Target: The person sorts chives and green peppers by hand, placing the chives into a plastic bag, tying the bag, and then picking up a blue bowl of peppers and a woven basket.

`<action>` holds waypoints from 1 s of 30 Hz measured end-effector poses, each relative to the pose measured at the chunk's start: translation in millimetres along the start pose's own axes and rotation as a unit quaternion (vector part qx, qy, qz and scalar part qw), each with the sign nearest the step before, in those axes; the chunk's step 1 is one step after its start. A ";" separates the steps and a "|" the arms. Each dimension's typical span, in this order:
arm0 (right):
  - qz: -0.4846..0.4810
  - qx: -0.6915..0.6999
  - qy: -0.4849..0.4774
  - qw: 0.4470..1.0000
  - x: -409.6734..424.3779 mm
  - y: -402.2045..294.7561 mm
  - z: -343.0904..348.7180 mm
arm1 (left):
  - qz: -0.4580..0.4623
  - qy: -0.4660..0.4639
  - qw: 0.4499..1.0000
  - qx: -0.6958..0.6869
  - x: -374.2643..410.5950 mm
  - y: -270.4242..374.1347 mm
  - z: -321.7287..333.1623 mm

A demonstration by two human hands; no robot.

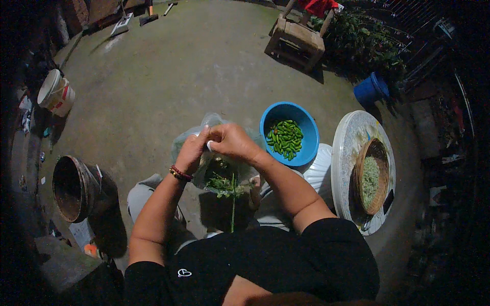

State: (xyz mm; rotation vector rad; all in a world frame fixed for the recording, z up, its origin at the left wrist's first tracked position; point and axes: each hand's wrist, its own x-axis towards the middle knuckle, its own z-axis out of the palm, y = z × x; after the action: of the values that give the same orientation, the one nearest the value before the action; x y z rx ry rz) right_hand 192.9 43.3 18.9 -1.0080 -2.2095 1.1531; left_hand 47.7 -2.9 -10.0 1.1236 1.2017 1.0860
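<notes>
My left hand (pixel 192 150), with a beaded bracelet at the wrist, and my right hand (pixel 233 140) meet above a clear plastic bag (pixel 213 119). Fingers of both hands are pinched together on something small and white, whose kind I cannot tell; part of it is hidden by the fingers. Green leafy sprigs (pixel 220 183) and a long green stem show below the hands, at the bag's near side. To the right of my right hand, a blue plastic basin (pixel 312 151) holds many green chili peppers (pixel 285 139).
A round table (pixel 346 149) at the right carries a wicker basket (pixel 384 168) of pale green bits. A dark bucket (pixel 82 187) stands left, a white bucket (pixel 61 95) beyond it. Farther off are a wooden chair (pixel 298 36), a blue bucket (pixel 371 90) and a hammer (pixel 169 8).
</notes>
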 end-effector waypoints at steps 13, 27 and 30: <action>0.026 -0.020 0.043 0.999 1.5 -6.1 -9.0 | -0.049 -0.089 0.982 -0.161 -0.7 2.5 -17.5; -0.011 0.040 -0.045 0.998 -1.0 -11.4 -26.5 | -0.063 -0.181 0.976 -0.108 1.6 12.2 -21.8; 0.007 0.003 -0.069 0.998 -1.8 -17.3 -31.6 | -0.030 -0.190 0.977 -0.094 -2.1 12.3 -17.1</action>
State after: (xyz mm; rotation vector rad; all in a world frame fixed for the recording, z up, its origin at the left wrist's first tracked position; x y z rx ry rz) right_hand 208.2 51.2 50.6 -0.9677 -2.3070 1.2707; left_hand 30.3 -2.4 2.0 1.0807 0.8083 0.8696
